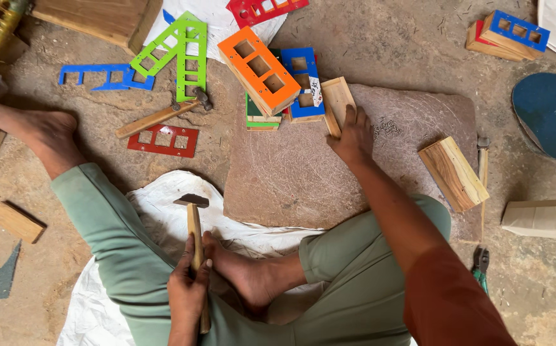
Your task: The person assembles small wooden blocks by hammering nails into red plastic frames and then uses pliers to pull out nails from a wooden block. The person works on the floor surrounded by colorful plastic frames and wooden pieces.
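My left hand (188, 289) is closed around the wooden handle of a hammer (193, 221), held upright over my lap with its dark head up. My right hand (355, 136) reaches forward across a flat stone slab (355, 179) and rests its fingers on a small plain wooden frame (337, 99) at the slab's far edge. Right beside that frame lie an orange-faced wooden box with three window cutouts (258, 67) and a blue-faced one (303, 86). I sit cross-legged in green trousers on a white sheet (162, 218).
A second hammer (162, 116) lies left of the boxes among green (182, 51), blue (105, 75) and red (162, 141) cutout plates. A wood block (454, 173) sits on the slab's right edge, pliers (481, 264) and a blue disc (550, 115) further right.
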